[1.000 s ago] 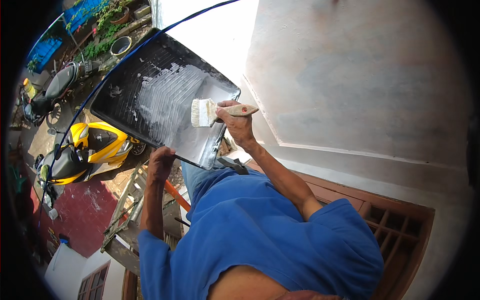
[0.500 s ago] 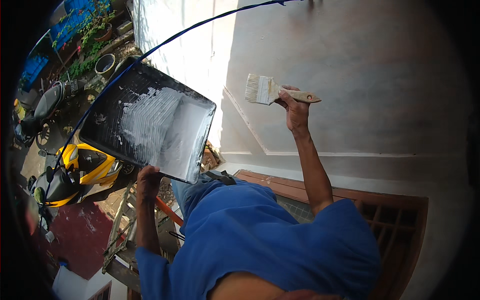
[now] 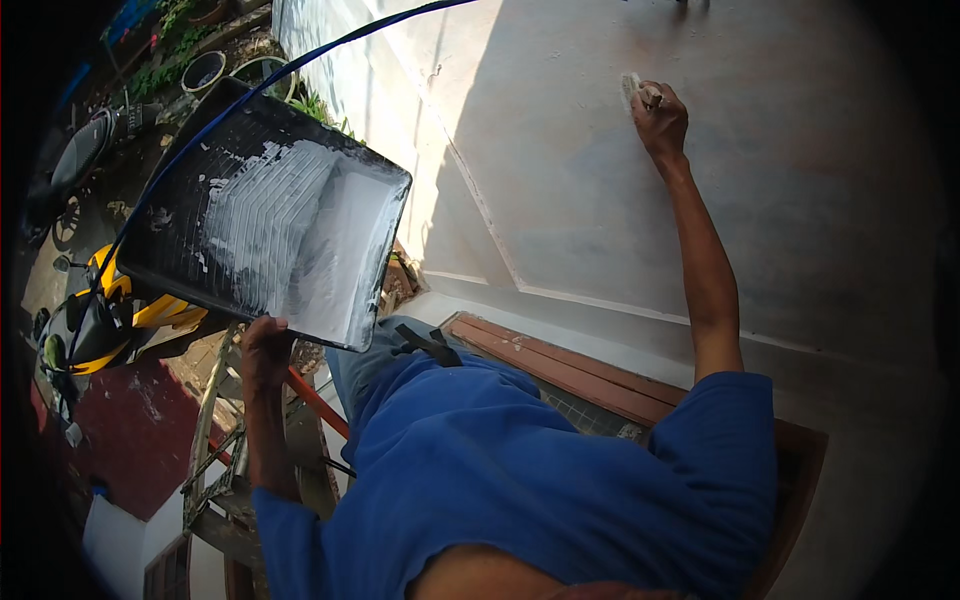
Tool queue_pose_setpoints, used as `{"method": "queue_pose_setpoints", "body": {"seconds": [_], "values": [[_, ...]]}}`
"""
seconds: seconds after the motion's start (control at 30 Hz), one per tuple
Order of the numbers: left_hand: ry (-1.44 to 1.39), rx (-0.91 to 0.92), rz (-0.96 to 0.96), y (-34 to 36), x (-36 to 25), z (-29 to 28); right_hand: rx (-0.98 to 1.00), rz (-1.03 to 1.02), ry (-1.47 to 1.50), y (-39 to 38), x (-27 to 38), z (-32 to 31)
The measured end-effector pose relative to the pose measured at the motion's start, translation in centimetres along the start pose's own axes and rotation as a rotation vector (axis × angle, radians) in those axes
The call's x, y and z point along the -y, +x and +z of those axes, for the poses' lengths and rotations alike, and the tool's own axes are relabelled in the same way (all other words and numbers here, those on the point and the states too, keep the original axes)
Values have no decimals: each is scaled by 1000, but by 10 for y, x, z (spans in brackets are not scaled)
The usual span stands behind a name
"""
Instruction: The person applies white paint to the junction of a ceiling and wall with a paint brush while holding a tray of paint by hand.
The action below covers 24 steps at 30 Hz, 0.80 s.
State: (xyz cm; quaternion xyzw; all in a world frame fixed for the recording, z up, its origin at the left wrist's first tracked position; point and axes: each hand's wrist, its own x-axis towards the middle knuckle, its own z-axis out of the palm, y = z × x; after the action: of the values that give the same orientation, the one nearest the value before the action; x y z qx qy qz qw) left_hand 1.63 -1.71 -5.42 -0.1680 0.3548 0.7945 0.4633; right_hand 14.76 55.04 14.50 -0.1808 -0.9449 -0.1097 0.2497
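Paintbrush sits clamped in our right hand, up at grey wall, contact unclear. Our left hand grips edge of black tray; we see white paint in it, blue cord crossing in front.

From where I stood, harsh sunlight bleached the left end of the pale plastered wall, a slanting shadow edge leaving the rest dim; fisheye distortion bowed the scene, and its rounded rim faded to black.
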Motion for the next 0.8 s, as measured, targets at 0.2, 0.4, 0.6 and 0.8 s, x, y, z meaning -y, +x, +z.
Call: {"method": "queue_pose_setpoints", "body": {"seconds": [0.2,0.4,0.6,0.8], "values": [[-52,-57,-8,-3,0,10,-31,-59,-23,-9,34,2],[-27,-59,-11,1,0,4,236,65,35,-65,19,79],[-65,-112,-32,3,1,-9,-11,2,-156,2,-1,-4],[-69,-136,-23,2,-1,1,50,-104,-501,3,13,-18]]}}
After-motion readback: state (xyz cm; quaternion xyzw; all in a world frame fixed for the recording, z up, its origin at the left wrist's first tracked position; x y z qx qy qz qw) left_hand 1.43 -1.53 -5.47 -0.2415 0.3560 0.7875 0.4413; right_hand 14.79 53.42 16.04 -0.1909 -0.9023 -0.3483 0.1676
